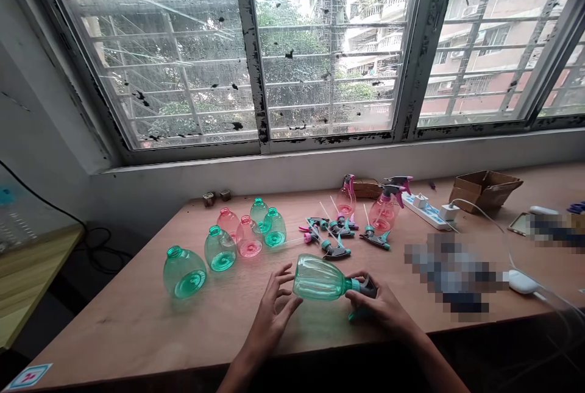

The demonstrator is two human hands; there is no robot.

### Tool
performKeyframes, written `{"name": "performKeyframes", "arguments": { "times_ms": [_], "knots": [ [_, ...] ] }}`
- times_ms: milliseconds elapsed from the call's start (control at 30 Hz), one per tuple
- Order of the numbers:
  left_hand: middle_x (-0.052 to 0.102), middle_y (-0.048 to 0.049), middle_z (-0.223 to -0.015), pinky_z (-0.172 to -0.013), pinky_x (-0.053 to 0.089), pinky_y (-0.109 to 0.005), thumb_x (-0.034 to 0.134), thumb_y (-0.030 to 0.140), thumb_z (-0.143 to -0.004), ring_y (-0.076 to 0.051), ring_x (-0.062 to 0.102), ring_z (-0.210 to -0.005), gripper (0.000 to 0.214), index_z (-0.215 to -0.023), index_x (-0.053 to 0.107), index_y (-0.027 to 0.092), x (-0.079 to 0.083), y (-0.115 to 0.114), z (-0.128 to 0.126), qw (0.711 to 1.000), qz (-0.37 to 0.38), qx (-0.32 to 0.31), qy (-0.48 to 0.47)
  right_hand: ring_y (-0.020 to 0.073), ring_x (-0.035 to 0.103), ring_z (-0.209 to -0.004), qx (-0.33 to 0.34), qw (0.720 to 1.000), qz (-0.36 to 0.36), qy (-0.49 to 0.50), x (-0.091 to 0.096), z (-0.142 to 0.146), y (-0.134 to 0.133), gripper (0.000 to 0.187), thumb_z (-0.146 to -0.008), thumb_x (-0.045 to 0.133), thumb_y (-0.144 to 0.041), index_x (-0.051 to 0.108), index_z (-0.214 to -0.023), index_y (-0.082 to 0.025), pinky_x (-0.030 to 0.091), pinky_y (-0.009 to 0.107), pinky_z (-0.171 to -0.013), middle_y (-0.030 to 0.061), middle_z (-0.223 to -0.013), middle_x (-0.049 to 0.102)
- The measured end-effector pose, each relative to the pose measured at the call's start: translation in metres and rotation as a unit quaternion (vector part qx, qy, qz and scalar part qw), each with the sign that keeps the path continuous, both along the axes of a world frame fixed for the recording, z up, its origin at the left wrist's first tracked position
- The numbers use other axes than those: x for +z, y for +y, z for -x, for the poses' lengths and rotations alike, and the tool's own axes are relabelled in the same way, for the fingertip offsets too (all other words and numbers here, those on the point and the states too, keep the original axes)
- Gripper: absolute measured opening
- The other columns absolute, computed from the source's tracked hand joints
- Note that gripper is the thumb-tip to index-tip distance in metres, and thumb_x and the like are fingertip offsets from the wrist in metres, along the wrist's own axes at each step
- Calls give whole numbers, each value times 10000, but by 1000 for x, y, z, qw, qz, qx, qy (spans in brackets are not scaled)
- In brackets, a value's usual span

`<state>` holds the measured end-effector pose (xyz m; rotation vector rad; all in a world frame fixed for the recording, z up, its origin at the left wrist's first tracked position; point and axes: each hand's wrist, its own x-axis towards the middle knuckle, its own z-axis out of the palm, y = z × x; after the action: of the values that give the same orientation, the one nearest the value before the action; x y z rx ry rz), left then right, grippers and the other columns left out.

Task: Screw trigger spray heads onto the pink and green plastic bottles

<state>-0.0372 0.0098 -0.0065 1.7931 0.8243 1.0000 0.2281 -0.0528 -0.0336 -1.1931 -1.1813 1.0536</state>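
Sideways above the table (137, 332), the green spray bottle (320, 278) — right hand (382, 306) gripping its trigger head (368, 287), left hand (274, 309) spread loosely at its base — looks light and slick, best held by the neck (351, 284).

There are five green bottles (221, 250), two headless pink bottles (249, 237) and two hands (274, 309).

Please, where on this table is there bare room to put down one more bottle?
The widest bare patch of the table is at front left, bordered by the leftmost green bottle, the left hand and the printed card. The middle is crowded: spray heads lie close together, just in front of the pink spray bottles.
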Motion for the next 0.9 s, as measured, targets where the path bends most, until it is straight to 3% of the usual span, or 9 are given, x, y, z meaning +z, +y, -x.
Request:
{"name": "performKeyframes", "arguments": {
  "times_ms": [300,500,633,900],
  "knots": [
    [415,-122,-1497,-909,549,-407,599,443,-926,-233,670,-959,332,-1178,627,229,1,0,-2,999,47,-10,-25,174,618,-646,20,1000,-2,0,-5,0,0,400,-754,811,-445,665,-1022,-186,500,278,-602,-23,-702,647],
    [435,-109,-1479,-951,522,-397,631,335,-917,-300,542,-1243,271,-1174,633,247,-3,3,-1,1000,-4,-12,-7,167,631,-612,16,1000,-1,21,-4,-1,0,375,-780,797,-428,636,-1017,-186,498,275,-587,-30,-690,651],
    [436,-109,-1477,-966,508,-398,725,306,-850,-313,515,-1271,312,-1141,630,243,-4,2,0,1000,-25,-7,11,165,634,-614,17,999,-1,30,-4,-1,-1,369,-793,788,-425,627,-1021,-182,498,270,-588,-26,-690,659],
    [486,-130,-1399,-879,557,-397,615,399,-925,-221,654,-952,320,-1175,587,201,-4,2,-2,999,45,-12,-23,166,631,-614,16,1000,4,4,-5,0,1,388,-768,805,-440,643,-1000,-173,502,267,-572,-23,-689,653]
  ]
}}
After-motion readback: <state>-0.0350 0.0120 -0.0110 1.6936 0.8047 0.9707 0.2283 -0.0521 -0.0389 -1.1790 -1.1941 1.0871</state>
